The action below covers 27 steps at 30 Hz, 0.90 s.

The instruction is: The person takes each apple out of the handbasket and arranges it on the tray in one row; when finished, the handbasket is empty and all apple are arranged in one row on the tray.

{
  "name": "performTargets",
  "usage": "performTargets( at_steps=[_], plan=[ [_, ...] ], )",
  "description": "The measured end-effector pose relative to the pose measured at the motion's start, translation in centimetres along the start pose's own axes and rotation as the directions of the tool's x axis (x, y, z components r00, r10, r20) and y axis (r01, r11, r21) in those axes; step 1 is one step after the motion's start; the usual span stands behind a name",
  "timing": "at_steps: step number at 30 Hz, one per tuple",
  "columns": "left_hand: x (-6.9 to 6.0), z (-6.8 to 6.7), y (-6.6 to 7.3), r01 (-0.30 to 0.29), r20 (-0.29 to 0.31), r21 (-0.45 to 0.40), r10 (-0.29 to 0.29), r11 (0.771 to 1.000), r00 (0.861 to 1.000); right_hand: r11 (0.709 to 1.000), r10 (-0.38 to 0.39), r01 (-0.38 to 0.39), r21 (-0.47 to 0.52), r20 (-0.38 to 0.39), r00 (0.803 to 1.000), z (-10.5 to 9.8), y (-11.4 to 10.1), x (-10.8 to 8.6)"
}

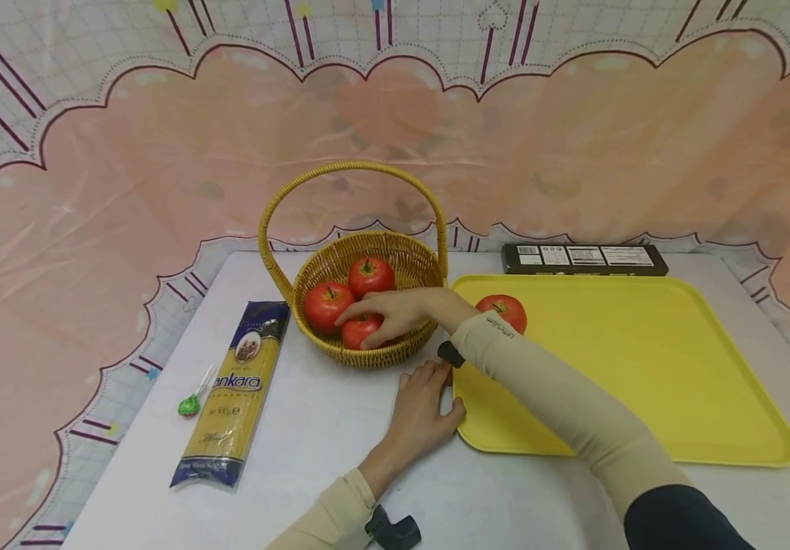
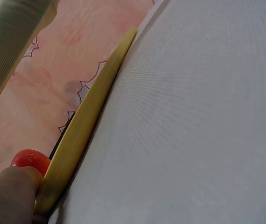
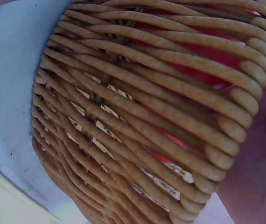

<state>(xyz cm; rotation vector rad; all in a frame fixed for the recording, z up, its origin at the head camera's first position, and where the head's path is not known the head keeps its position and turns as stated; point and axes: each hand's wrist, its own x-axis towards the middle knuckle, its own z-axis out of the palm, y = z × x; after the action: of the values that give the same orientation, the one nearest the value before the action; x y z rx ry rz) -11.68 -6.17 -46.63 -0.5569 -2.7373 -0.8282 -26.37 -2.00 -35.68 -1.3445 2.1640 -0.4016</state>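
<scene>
My right hand [image 1: 405, 309] reaches into a yellow wicker basket [image 1: 367, 359] and grips a red apple [image 1: 356, 333]. Two more apples, one at the left [image 1: 327, 305] and one at the back [image 1: 371, 276], lie beside it. The right wrist view is filled by the basket's weave [image 3: 137, 93], with red showing through the gaps. At the left edge of a yellow tray [image 1: 677, 367], my left hand [image 1: 424, 409] holds the rim, its thumb [image 2: 14, 189] over the top. Another apple [image 1: 505, 312] sits on the tray's far left part, partly hidden by the right sleeve.
A pack of spaghetti [image 1: 233, 397] lies left of the basket, with a green-wrapped lollipop [image 1: 189, 405] beside it. Behind the tray is a long black box [image 1: 585, 260]. The basket's tall handle [image 1: 354, 166] arches above it. A patterned cloth [image 1: 127, 214] hangs behind the white table [image 1: 326, 443].
</scene>
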Motion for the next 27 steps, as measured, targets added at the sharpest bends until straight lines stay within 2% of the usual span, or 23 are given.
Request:
performTargets(
  at_steps=[13,20,27],
  plan=[
    [0.0,0.1,0.0,-0.017,-0.022,0.009,0.018,1.0,1.0,0.999,0.018,-0.016,0.04,-0.049,0.999,0.3,0.2,-0.5],
    [0.0,0.1,0.0,-0.022,-0.032,0.015,0.023,1.0,0.999,0.999,0.019,-0.013,0.049,-0.133,0.991,0.9,1.0,-1.0],
    [-0.1,0.3,-0.2,-0.026,-0.032,0.012,0.026,1.0,0.999,0.999,-0.034,0.035,0.001,-0.233,0.972,1.5,1.7,-1.4]
  ],
)
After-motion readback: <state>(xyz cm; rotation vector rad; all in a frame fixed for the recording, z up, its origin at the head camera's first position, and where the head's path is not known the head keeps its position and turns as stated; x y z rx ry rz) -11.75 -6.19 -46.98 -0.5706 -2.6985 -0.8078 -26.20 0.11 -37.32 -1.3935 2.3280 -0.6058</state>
